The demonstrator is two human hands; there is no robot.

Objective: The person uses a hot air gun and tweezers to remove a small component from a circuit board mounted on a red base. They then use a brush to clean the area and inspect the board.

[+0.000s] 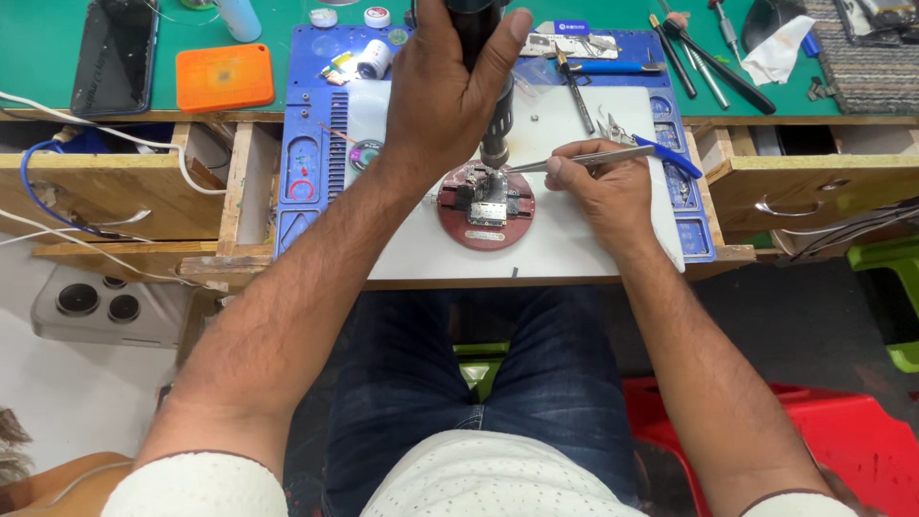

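Left hand gripped heat gun above board; right hand pinched tweezers beside it — lingering heat could scorch parts, a nudge shift them.

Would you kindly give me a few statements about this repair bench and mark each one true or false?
1. The left hand grips a dark hot-air tool pointing down at the board. True.
2. The right hand holds a screwdriver. False: it holds tweezers, tips toward the board.
3. The board sits clamped on a round red holder. True.
4. The holder rests on the green mat. False: it rests on a white sheet over the blue mat.
5. An orange square pad lies right of the tweezers. False: it lies far left, beside a dark phone.
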